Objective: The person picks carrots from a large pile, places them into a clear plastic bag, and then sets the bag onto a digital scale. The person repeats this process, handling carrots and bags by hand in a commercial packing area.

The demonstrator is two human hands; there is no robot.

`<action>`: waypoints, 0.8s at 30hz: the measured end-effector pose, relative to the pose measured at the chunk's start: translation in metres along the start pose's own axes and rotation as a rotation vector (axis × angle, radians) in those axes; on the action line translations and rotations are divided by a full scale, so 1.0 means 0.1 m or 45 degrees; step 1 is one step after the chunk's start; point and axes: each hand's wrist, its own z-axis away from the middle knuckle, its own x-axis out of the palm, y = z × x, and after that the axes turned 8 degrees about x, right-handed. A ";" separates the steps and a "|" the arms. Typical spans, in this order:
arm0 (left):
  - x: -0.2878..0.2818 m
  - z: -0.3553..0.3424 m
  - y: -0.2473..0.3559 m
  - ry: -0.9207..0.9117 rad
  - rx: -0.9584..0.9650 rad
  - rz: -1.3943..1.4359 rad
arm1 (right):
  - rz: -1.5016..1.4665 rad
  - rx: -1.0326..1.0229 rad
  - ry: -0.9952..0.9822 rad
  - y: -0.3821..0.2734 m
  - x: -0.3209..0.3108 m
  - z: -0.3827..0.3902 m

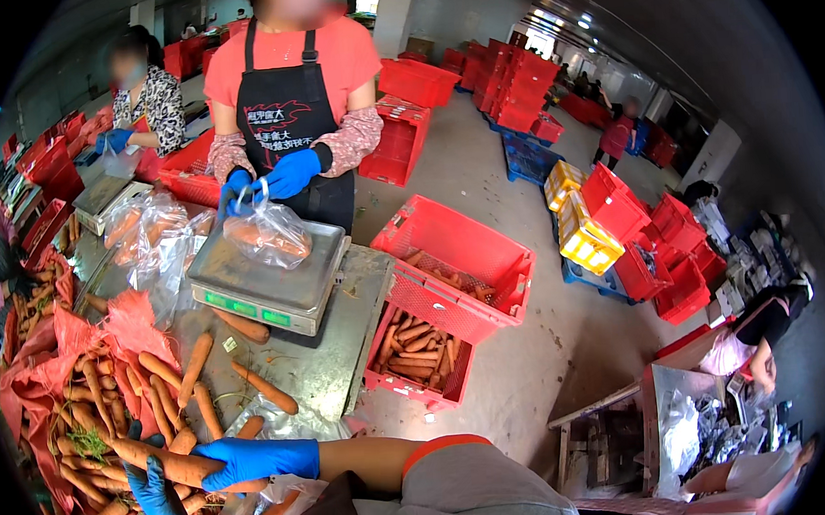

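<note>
Both my hands wear blue gloves over a heap of carrots (90, 395) at the lower left. My left hand (166, 507) is closed around a thick carrot (165, 462), its fingertips dark with dirt. My right hand (255, 462) grips the same carrot near its other end, and part of another carrot shows beneath that hand. Next to my hands lies a clear plastic bag (281, 503) with a carrot in it. Several loose carrots lie on the metal table (330, 376) beyond. Across it, a person in blue gloves holds a clear bag of carrots (267, 234) on a scale (261, 281).
Red netting (138, 326) lies around the heap. Filled bags (151, 226) lie left of the scale. Red crates (455, 264) with carrots stand right of the table. Another scale (107, 199) and a second person are at the far left. Stacked crates (520, 81) stand farther back.
</note>
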 end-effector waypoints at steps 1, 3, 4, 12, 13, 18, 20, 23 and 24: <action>-0.02 0.02 0.01 -0.048 0.011 0.023 | -0.002 0.013 -0.023 -0.06 -0.01 0.05; -0.06 0.05 0.05 -0.079 0.023 0.016 | -0.028 0.056 -0.078 -0.20 -0.01 0.12; -0.07 0.09 0.08 -0.064 0.024 -0.014 | -0.051 0.085 -0.109 -0.26 -0.02 0.15; -0.19 0.10 0.21 -0.289 0.137 -0.154 | -0.149 -0.036 -0.167 -0.29 0.06 0.11; -0.21 0.10 0.21 -0.270 0.151 -0.207 | -0.146 -0.002 -0.170 -0.23 0.04 0.09; -0.14 0.12 0.21 -0.223 0.224 -0.247 | -0.068 0.033 -0.118 -0.19 0.05 0.10; -0.04 0.16 0.29 -0.176 0.171 -0.218 | -0.013 0.038 -0.101 -0.17 0.05 0.09; 0.00 0.19 0.34 -0.155 0.115 -0.200 | -0.075 0.022 -0.151 -0.19 0.06 0.08; -0.01 0.20 0.32 -0.158 0.104 -0.202 | -0.124 -0.018 -0.155 -0.19 0.07 0.08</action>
